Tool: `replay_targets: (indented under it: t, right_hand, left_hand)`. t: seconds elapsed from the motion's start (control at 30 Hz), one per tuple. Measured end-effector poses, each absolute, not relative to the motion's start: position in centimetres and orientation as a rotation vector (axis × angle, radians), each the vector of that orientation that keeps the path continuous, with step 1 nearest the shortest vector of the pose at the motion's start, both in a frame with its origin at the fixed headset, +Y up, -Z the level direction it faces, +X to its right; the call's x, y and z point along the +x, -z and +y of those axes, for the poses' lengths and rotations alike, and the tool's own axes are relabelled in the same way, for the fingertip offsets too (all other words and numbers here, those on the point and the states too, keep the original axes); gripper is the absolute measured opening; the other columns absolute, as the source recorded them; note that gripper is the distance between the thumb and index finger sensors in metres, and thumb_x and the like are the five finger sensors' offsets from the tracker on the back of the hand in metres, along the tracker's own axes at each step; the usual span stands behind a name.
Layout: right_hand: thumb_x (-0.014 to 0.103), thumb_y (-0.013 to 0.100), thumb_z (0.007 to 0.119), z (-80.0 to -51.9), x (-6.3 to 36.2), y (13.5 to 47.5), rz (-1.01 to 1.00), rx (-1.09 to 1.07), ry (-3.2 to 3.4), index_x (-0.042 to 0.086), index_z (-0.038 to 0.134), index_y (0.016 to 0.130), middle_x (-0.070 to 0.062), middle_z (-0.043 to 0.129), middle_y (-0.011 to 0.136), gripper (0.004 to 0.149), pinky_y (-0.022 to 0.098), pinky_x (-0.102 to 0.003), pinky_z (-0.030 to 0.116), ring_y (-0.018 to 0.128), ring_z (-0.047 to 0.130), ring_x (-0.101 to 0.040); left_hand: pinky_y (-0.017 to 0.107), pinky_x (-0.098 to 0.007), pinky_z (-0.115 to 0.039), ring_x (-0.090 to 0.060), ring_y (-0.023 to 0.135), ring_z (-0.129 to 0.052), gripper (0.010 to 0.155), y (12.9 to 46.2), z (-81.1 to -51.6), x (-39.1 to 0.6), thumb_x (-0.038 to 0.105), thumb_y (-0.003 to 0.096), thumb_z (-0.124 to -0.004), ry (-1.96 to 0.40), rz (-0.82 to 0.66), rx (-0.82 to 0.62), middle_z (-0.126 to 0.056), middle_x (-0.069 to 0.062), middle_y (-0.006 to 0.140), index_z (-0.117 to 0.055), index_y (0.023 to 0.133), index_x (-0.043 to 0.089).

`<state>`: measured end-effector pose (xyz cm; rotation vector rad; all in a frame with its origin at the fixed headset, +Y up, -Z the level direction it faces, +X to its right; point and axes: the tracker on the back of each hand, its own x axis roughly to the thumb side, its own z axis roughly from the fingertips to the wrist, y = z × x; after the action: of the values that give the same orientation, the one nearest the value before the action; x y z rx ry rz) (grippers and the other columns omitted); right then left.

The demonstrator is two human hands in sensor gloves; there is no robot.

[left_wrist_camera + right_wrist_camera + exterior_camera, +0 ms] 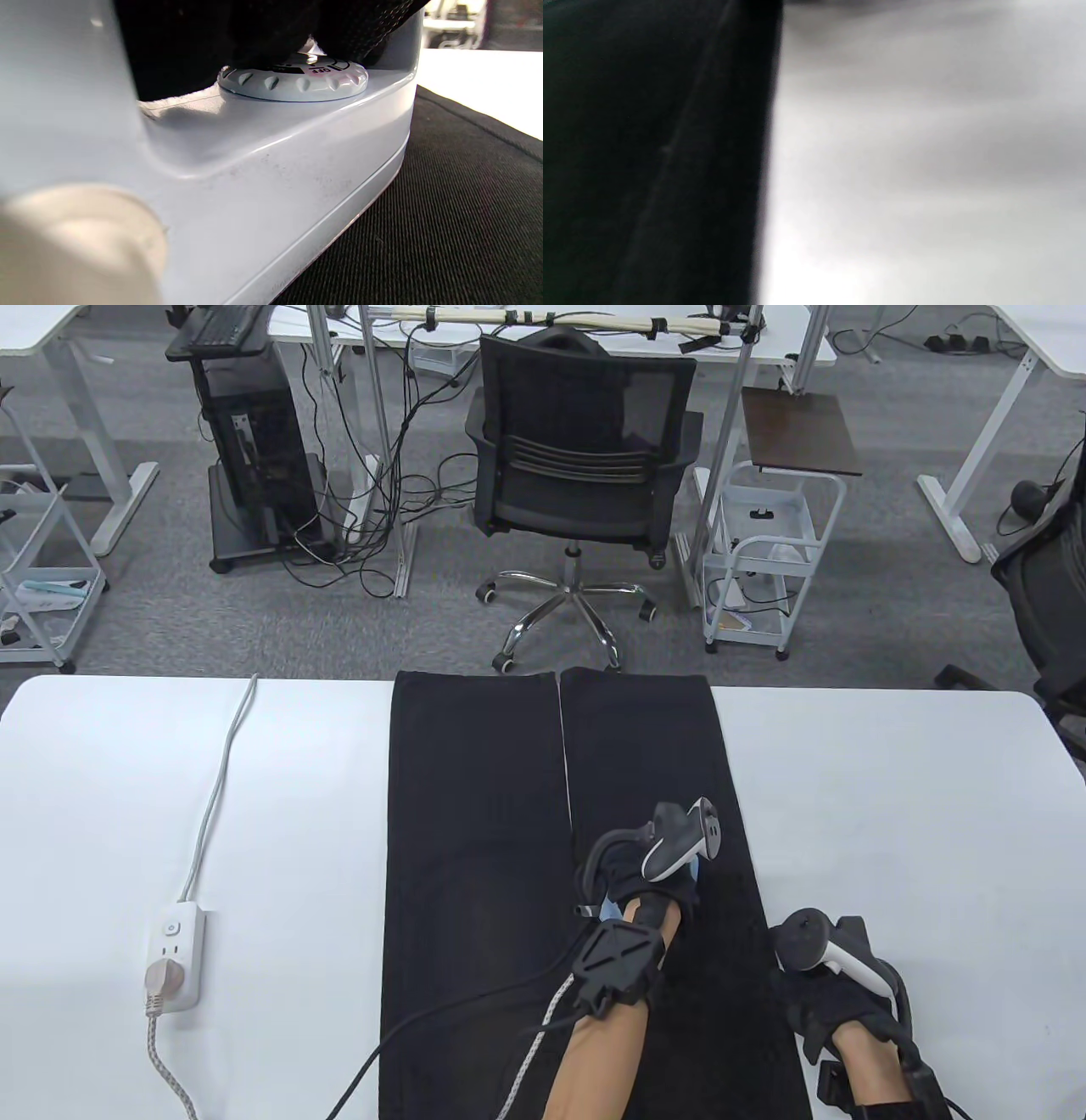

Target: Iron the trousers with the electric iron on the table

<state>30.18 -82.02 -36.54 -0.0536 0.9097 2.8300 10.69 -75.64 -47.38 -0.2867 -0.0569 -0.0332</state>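
Observation:
Black trousers lie flat on the white table, legs pointing to the far edge. My left hand grips the handle of a light blue iron, which stands on the right trouser leg. The hand hides most of the iron in the table view. In the left wrist view the iron's body sits on the fabric, and my gloved fingers lie over its dial. My right hand rests on the trousers' right edge, near me. The right wrist view is blurred: dark fabric beside table.
A white power strip lies on the table's left part with a plug in it. A braided cord runs over the trousers by my left forearm. An office chair stands beyond the far edge.

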Motion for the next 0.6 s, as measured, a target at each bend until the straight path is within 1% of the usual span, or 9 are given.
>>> replay_targets:
  t: [0.1,0.2,0.43,0.6]
  right_hand:
    - [0.035,0.059,0.047,-82.0,30.2,36.6,0.914,-0.056,-2.826,0.019,0.007,0.11,-0.022,-0.005,0.112,0.066,0.064,-0.079,0.026,0.098,0.002,-0.057]
    - [0.035,0.06,0.046,-82.0,30.2,36.6,0.913,-0.06,-2.822,0.019,0.007,0.11,-0.022,-0.006,0.112,0.066,0.064,-0.079,0.026,0.098,0.002,-0.057]
    - [0.035,0.059,0.046,-82.0,30.2,36.6,0.905,-0.065,-2.819,0.02,0.007,0.11,-0.021,-0.006,0.112,0.066,0.064,-0.079,0.025,0.098,0.001,-0.057]
    - [0.035,0.059,0.046,-82.0,30.2,36.6,0.901,-0.063,-2.818,0.02,0.007,0.11,-0.021,-0.006,0.112,0.066,0.064,-0.079,0.025,0.098,0.001,-0.057]
  left_hand:
    - [0.046,-0.048,-0.086,-0.016,0.032,-0.099,0.043,46.5,-75.8,10.8,0.042,0.0548,-0.077,0.039,-0.087,-0.283,-0.093,0.002,0.043,-0.073,0.083,0.01]
    - [0.046,-0.048,-0.086,-0.016,0.032,-0.099,0.043,44.7,-75.8,11.0,0.042,0.0544,-0.078,0.046,-0.138,-0.277,-0.093,0.002,0.042,-0.073,0.082,0.01]
    - [0.045,-0.049,-0.086,-0.017,0.031,-0.099,0.042,38.7,-75.7,12.8,0.041,0.0543,-0.078,0.064,-0.283,-0.282,-0.094,0.001,0.042,-0.074,0.082,0.009]
    - [0.045,-0.049,-0.086,-0.017,0.031,-0.099,0.043,33.2,-75.6,14.1,0.04,0.0543,-0.078,0.088,-0.453,-0.289,-0.094,0.001,0.042,-0.073,0.082,0.008]
